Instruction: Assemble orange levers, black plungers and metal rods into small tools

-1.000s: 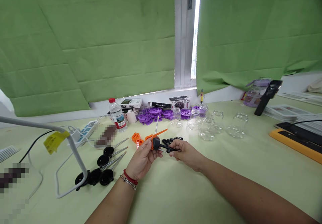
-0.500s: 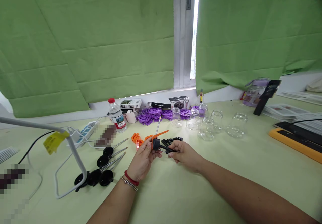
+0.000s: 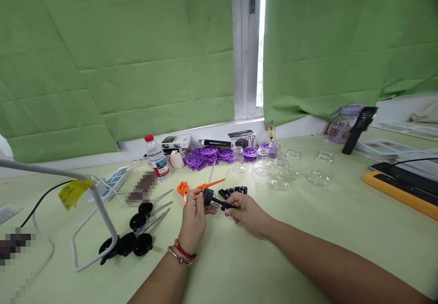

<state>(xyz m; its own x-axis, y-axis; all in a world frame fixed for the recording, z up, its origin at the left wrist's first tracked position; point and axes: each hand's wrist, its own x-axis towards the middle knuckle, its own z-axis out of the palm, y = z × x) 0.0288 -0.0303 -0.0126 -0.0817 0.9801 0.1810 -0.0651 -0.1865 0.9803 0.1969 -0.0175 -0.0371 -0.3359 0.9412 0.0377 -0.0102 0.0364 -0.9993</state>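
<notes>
My left hand is closed around a black round cap, fingers at its rim. From the cap a thin dark stem runs to my right hand, whose thumb and fingers pinch a slim black piece at its end. Just behind the hands lie orange plastic parts, including a long orange strip, and a thin metal rod. Several small black pieces sit in a row beyond my right hand. Left of my hands are several black caps with metal tubes.
Several clear glass jars stand at the right rear, beside purple plastic parts. A water bottle, a power strip and a grey metal frame are leftward. An orange-and-black device lies far right.
My left hand has turned more upright around the cap, and its wrist has swung slightly right. The right hand keeps its pinch on the black piece. The whole view has shifted slightly.
</notes>
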